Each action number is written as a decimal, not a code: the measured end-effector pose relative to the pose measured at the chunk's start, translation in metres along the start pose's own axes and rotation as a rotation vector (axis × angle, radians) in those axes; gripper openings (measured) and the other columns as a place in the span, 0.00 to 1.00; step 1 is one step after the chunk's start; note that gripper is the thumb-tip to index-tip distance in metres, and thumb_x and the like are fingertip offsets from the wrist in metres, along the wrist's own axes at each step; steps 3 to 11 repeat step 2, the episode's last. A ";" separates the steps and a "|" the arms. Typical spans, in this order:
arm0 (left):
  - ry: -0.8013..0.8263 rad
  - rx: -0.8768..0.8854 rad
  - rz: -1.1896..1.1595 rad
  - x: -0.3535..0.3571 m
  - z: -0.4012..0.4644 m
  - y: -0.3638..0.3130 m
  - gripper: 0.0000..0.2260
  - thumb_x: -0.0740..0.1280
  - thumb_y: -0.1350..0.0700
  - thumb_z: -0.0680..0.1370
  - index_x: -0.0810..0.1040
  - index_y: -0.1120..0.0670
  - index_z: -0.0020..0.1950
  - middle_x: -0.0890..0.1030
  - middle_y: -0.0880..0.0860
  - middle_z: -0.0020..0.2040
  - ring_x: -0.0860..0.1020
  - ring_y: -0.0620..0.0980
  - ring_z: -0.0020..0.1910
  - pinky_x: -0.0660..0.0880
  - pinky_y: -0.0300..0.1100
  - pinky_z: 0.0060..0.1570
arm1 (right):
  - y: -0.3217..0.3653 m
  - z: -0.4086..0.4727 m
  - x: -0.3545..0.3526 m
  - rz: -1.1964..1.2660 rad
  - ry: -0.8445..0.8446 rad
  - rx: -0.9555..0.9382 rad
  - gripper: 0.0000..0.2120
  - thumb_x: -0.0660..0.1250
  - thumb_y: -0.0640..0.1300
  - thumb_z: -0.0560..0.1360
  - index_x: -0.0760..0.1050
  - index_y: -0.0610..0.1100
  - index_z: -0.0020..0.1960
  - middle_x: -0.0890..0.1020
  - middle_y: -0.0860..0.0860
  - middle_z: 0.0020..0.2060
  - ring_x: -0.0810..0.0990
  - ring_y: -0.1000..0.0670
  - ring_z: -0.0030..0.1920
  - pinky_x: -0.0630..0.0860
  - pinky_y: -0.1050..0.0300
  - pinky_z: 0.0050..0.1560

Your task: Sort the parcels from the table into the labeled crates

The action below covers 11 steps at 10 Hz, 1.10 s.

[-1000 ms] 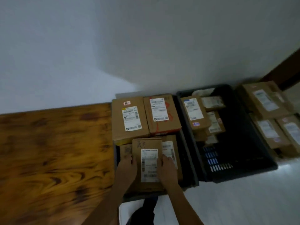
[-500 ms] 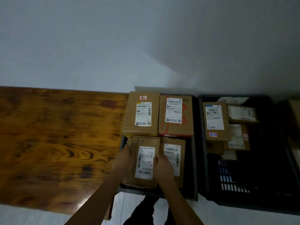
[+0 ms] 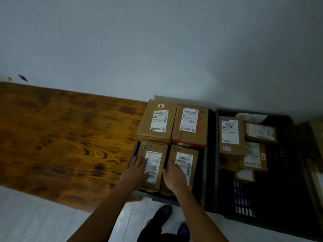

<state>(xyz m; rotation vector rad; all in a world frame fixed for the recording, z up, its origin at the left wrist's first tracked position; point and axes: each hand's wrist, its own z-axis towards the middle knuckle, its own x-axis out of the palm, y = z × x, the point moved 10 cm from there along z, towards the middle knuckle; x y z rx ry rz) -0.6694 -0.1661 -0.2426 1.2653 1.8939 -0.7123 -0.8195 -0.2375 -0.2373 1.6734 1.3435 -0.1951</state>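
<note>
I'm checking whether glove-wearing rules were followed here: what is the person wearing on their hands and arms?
Nothing shows on either: the left hand and right hand are bare, with no gloves, and no rings or watch that I can make out. Both forearms are uncovered as far as the frame's bottom edge; no sleeve is in view.

Parcel-sorting room: labelled parcels (image 3: 155, 121), crates (image 3: 297, 172).

Both bare forearms are extended forward and downward, side by side. The left hand (image 3: 138, 169) is laid flat, fingers straight and slightly spread. The right hand (image 3: 173, 175) is held palm down, its fingers bent downward at the tips.
</note>
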 end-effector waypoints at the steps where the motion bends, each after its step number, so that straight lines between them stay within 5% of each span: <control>1: -0.090 -0.009 -0.068 -0.015 -0.013 -0.007 0.28 0.58 0.46 0.83 0.55 0.54 0.80 0.58 0.53 0.79 0.53 0.55 0.80 0.54 0.53 0.77 | -0.009 -0.016 -0.012 -0.059 -0.001 0.014 0.18 0.56 0.51 0.85 0.69 0.42 0.68 0.76 0.43 0.61 0.76 0.43 0.61 0.77 0.48 0.58; 2: -0.137 0.025 -0.088 -0.014 -0.030 -0.017 0.26 0.58 0.45 0.83 0.58 0.53 0.79 0.63 0.54 0.77 0.59 0.54 0.78 0.58 0.52 0.76 | -0.011 -0.031 -0.021 -0.077 -0.010 0.002 0.18 0.55 0.51 0.85 0.70 0.40 0.68 0.76 0.43 0.62 0.76 0.43 0.61 0.77 0.49 0.59; 11: -0.137 0.025 -0.088 -0.014 -0.030 -0.017 0.26 0.58 0.45 0.83 0.58 0.53 0.79 0.63 0.54 0.77 0.59 0.54 0.78 0.58 0.52 0.76 | -0.011 -0.031 -0.021 -0.077 -0.010 0.002 0.18 0.55 0.51 0.85 0.70 0.40 0.68 0.76 0.43 0.62 0.76 0.43 0.61 0.77 0.49 0.59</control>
